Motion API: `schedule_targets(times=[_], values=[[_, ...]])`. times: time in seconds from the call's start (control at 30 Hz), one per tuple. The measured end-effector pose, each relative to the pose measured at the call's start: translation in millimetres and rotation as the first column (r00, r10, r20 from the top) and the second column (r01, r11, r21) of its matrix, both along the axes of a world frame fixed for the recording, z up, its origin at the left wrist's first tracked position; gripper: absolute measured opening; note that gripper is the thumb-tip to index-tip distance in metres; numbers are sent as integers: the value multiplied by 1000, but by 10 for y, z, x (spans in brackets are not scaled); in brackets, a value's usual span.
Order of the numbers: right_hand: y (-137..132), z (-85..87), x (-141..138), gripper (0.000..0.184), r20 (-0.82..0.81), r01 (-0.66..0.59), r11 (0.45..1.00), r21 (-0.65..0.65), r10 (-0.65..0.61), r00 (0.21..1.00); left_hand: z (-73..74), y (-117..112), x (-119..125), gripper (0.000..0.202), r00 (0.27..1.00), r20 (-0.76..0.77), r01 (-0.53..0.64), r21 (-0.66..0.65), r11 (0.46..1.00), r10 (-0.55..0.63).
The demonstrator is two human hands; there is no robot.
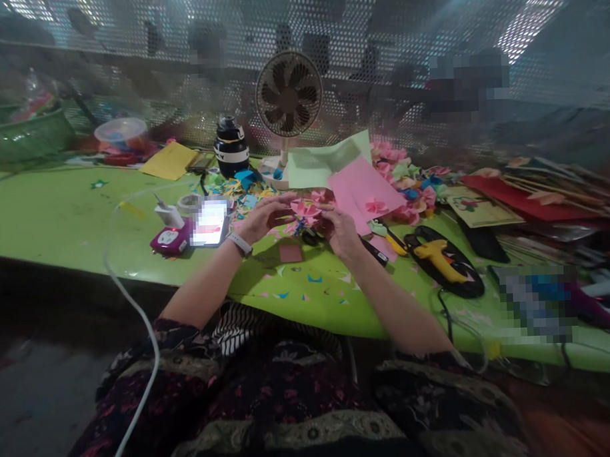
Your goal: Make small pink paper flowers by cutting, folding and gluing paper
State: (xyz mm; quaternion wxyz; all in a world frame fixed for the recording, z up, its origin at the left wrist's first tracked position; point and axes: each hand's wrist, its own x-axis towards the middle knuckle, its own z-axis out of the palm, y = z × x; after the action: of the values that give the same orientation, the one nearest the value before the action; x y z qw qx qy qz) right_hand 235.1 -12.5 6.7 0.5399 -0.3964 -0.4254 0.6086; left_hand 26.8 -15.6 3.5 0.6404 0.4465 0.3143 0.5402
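Note:
Both my hands meet over the green table (59, 217) and hold a small pink paper flower (304, 210) between them. My left hand (265, 218), with a white watch at the wrist, pinches the flower's left side. My right hand (341, 231) has its fingers closed on the flower's right side. A small dark red paper square (290, 253) lies just below the hands. Paper scraps litter the table near the front edge.
A lit phone (211, 222) and a purple charger box (169, 240) lie to the left. A pink sheet (364, 189), a pile of paper flowers (408, 185), a yellow glue gun (439, 258) and scissors lie to the right. A small fan (288, 96) and black bottle (231, 148) stand behind.

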Motion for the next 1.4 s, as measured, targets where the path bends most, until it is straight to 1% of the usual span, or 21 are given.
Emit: schedule_targets(times=[0.13, 0.27, 0.4, 0.67, 0.8, 0.97, 1.07, 1.23, 1.4], values=[[29, -24, -13, 15, -35, 3, 1000, -21, -4, 999, -2, 1, -18, 27, 1000, 3, 17, 7, 1000, -17], [29, -27, -15, 17, -54, -4, 1000, -28, 3, 999, 25, -18, -3, 24, 1000, 5, -3, -6, 1000, 3], [30, -40, -3, 17, -30, -6, 1000, -27, 6, 1000, 52, -32, 6, 25, 1000, 1, -9, -19, 1000, 9], [-8, -5, 0, 14, -9, -13, 1000, -12, 13, 1000, 25, -29, -16, 18, 1000, 8, 15, 32, 999, -15], [3, -21, -11, 15, -3, -9, 1000, -15, 9, 1000, 34, -32, -11, 18, 1000, -27, -5, 25, 1000, 6], [10, -56, -16, 16, 52, 0, 999, 46, -2, 999, 41, -28, -3, 24, 996, -93, -4, 50, 999, 9], [0, -57, -17, 15, 78, -5, 997, 76, -1, 997, 32, -23, 2, 21, 993, -118, 2, 63, 998, 6], [-8, -48, -2, 12, 103, -13, 996, 87, 4, 995, -14, 6, -9, 14, 989, -144, -6, 55, 998, 14], [-14, -51, 11, 13, 134, -28, 991, 130, 11, 991, -68, 42, -13, 18, 985, -175, 14, 94, 995, 3]])
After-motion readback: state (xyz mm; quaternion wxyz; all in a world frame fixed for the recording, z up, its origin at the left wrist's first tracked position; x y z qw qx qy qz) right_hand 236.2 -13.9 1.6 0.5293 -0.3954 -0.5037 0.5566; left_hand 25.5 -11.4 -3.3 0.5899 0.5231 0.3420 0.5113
